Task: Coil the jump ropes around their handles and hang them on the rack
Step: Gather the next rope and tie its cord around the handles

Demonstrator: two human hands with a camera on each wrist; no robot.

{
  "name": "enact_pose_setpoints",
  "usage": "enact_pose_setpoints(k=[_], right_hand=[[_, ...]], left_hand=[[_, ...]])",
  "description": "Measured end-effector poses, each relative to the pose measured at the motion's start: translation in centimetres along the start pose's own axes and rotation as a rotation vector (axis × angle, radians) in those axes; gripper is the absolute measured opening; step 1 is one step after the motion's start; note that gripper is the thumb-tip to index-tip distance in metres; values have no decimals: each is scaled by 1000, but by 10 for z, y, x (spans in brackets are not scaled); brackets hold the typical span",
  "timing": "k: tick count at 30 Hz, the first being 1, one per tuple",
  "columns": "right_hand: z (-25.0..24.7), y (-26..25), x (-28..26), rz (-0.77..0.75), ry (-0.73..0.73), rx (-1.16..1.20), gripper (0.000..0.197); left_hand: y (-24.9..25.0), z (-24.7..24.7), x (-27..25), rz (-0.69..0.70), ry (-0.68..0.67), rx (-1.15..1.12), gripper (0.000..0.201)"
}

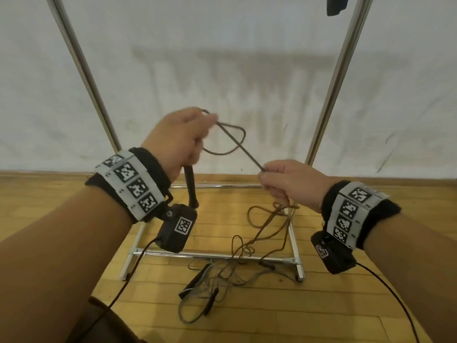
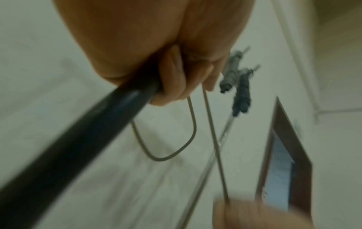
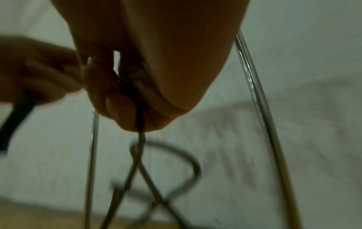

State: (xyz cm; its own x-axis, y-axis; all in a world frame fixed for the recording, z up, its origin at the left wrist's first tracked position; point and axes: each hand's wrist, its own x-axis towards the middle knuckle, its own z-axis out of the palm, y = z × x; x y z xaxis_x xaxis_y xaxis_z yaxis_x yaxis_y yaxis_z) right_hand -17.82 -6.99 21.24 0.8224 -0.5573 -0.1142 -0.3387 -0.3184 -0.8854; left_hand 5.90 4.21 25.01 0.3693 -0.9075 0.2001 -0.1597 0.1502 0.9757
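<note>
My left hand [image 1: 180, 137] grips a black jump rope handle [image 1: 191, 186] that points down below the fist; the handle [image 2: 78, 136] runs out toward the camera in the left wrist view. A brown rope [image 1: 238, 144] leaves that hand, makes one loop [image 2: 166, 133], and stretches tight to my right hand [image 1: 284, 181], which pinches it. Below the right hand the rope [image 3: 140, 147] drops to a tangle on the floor [image 1: 262, 233]. Coiled ropes with dark handles [image 2: 238, 82] hang on the rack's top bar.
The metal rack's two uprights [image 1: 81, 70] [image 1: 338, 78] rise before a white wall, and its base frame [image 1: 212, 254] stands on the wooden floor. A grey rope with black handles [image 1: 197, 285] lies tangled in front of the base. A door or window frame [image 2: 286, 155] shows at the right.
</note>
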Motion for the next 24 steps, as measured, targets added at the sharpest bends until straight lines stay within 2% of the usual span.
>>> enact_pose_setpoints(k=[2,3,4,5,6,7,8,11,14,16,20,22,24], right_hand=[[2,32,1,121,-77,-239,33],[4,51,1,199,-161,-398,35],[6,68,-3,283,-261,-552,36],[9,82,-7,359,-340,-668,38],[10,92,-10,407,-368,-723,39],[9,96,-10,421,-341,-707,39],[8,96,-8,407,-283,-633,37],[8,63,8,307,-105,-347,33],[17,13,18,195,-12,-175,25],[21,-14,18,130,3,-81,24],[28,-43,15,29,4,-116,31],[28,-49,14,-16,24,-168,33],[25,-52,14,-53,64,-203,32]], left_hand=[[11,-24,9,-36,289,-212,36],[14,-45,14,-71,477,-311,36],[18,-68,15,-96,609,-309,29],[20,-91,14,-111,701,-138,18],[15,-108,13,-133,693,101,27],[7,-116,9,-153,642,307,43],[-1,-113,5,-186,604,386,50],[-25,-72,0,-224,436,372,37],[-32,-37,0,-204,181,283,48],[-32,-18,-4,-156,22,273,47],[-29,15,-11,-130,-300,375,33],[-27,15,-13,-180,-391,370,24],[-26,9,-15,-244,-447,287,33]])
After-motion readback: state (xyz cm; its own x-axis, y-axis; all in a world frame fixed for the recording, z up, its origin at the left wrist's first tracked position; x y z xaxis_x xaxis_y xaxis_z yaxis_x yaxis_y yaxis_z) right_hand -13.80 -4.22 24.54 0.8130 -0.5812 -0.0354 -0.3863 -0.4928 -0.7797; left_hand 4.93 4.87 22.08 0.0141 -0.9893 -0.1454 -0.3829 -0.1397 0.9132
